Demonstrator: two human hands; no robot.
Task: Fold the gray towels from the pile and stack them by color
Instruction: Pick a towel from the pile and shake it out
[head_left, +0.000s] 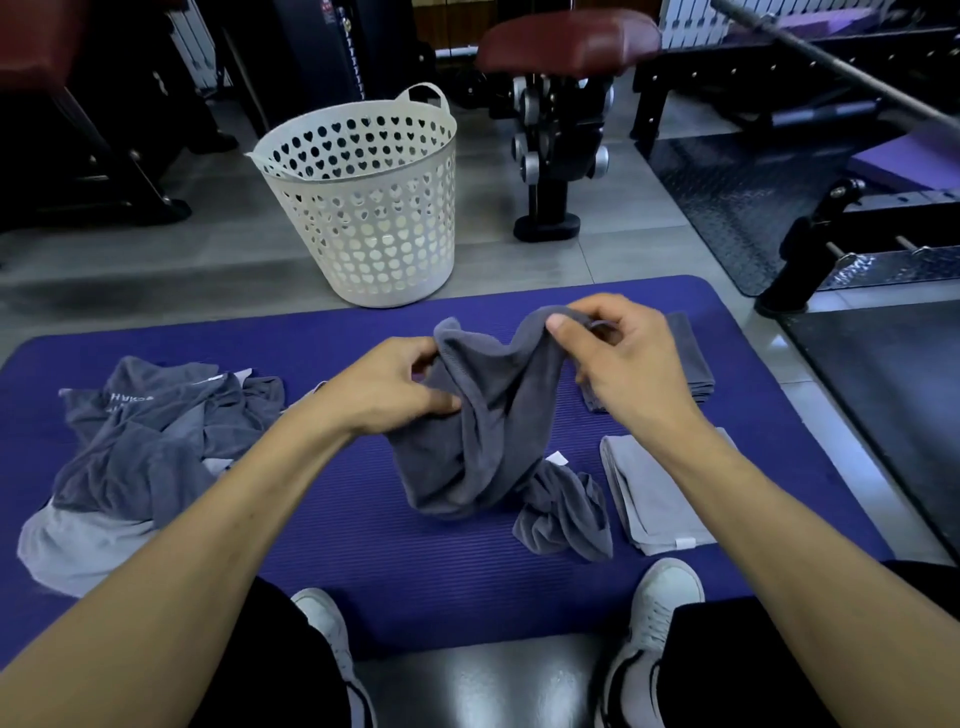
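Note:
A crumpled dark gray towel (483, 431) hangs between my hands above the purple mat (363, 545), its lower end lying on the mat. My left hand (395, 384) grips its left side. My right hand (618, 353) pinches its top edge. At the left lies a pile of unfolded dark and light gray towels (140, 452). A folded dark gray stack (691, 358) sits behind my right hand. A folded light gray stack (649, 493) lies under my right forearm.
A white perforated laundry basket (363, 208) stands on the floor beyond the mat. Gym machines and a padded bench (561, 47) fill the background. My two white shoes (660, 613) rest at the mat's near edge.

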